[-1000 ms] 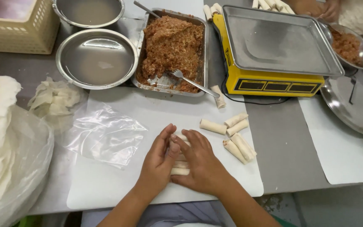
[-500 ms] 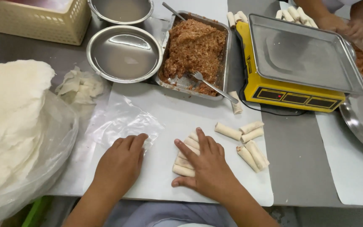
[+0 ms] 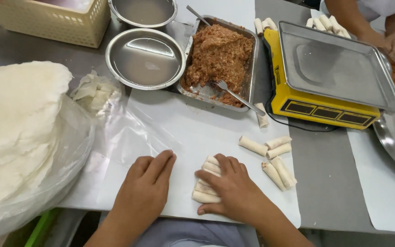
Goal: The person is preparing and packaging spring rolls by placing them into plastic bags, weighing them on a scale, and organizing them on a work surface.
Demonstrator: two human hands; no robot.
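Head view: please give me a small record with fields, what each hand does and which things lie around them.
left hand: left hand lies flat, palm down, on the white board, holding nothing
right hand: right hand rests on a row of rolled spring rolls
finished rolls: loose spring rolls to the right of the hands
filling: metal tray of minced filling with a fork
wrappers: stack of thin wrappers at far left
scale: yellow scale bearing a steel tray
bowls: two metal bowls
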